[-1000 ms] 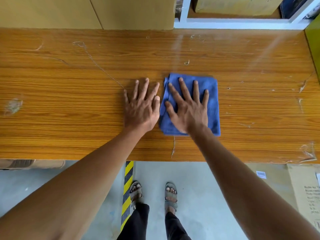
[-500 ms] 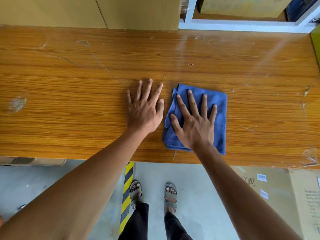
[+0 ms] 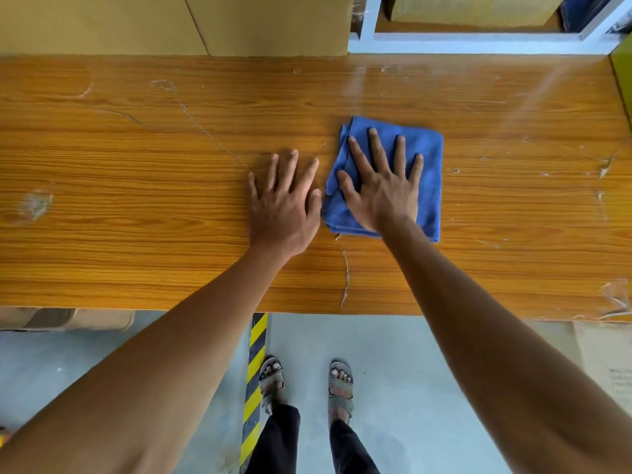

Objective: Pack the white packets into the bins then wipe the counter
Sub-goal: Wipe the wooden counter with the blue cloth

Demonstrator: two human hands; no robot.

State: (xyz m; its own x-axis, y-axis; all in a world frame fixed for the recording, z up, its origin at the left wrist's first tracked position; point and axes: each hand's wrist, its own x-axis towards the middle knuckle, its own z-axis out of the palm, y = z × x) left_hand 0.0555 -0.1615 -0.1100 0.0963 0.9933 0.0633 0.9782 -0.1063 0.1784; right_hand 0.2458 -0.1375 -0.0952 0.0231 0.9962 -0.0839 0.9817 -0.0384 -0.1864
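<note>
No packets remained on the counter (image 3: 136, 217); wiping was underway, right hand (image 3: 384, 191) flat on the blue cloth (image 3: 429, 165), left hand (image 3: 282, 206) flat beside it.

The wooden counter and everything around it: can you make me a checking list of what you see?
Surface: long orange-brown wooden counter, scratched, with pale smudges and bits of peeling tape near its right edge.
Job's things: folded blue cloth lying flat on the counter; white packets and bins: nothing seen.
Clutter: nothing seen beyond the smudges.
Hands: left hand flat on bare wood beside the cloth; right hand pressing the cloth, fingers spread straight.
Cables: nothing seen.
Surroundings: tan cardboard boxes behind the counter, white shelf frame, yellow-and-black striped floor tape, grey sandals.
</note>
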